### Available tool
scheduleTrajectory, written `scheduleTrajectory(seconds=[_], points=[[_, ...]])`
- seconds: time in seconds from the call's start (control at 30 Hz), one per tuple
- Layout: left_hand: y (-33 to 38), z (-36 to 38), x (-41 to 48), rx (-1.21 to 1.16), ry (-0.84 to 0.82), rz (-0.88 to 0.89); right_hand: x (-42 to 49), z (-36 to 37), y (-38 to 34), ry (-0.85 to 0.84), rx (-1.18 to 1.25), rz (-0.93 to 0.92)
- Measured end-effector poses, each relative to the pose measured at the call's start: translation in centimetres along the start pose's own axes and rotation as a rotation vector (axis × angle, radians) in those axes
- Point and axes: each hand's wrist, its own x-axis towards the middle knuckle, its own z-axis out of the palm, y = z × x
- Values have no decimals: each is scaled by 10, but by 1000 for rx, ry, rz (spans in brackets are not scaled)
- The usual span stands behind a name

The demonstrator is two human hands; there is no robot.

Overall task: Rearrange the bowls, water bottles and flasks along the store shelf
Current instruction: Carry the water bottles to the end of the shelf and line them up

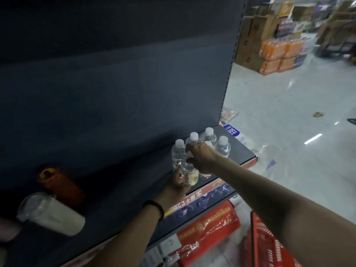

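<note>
Gripping a clear water bottle near its top, the right hand curls its fingers over it. The left hand wraps around the lower part, beside a pale label with dark characters too blurred to read. The bottle stands against other white-capped bottles at the right end of the dark shelf. A blue tag behind them shows "500". Further left are an orange flask and a white flask.

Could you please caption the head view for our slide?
Right hand grips a water bottle at the shelf end, left hand at its base; red flask and white flask sit leftward.
</note>
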Motion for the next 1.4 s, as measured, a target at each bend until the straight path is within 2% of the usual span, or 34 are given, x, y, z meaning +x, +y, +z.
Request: scheduleTrajectory(seconds=[0.13, 0.27, 0.47, 0.57, 0.73, 0.87, 1.0, 1.1, 1.27, 1.33, 1.4], points=[[11, 11, 8, -125, -41, -85, 3, -5, 8, -13, 18, -2], [18, 16, 7, -131, 18, -76, 7, -12, 11, -59, -12, -19], [20, 13, -1, -98, 56, -168, 1, -16, 19, -59, 29, -35], [20, 2, -10, -25, 37, -176, -2, -25, 24, 5, 23, -37], [10, -30, -33, 331, 133, -124, -9, -33, 10, 139, 16, -155], [0, -64, -68, 521, 242, -110, -15, -17, -34, 85, 91, -283], [-19, -101, -115, 648, 317, -136, -20, 11, -86, -71, 38, -391], [-43, -134, -174, 706, 383, -187, -32, 31, -146, -207, -26, -517], [-107, -194, -288, 920, 546, -235, -72, 66, -267, -229, -25, -673], [-133, -218, -342, 854, 644, -296, -93, 84, -321, -237, -22, -718], [-150, -238, -398, 797, 659, -374, -119, 103, -375, -246, -14, -765]])
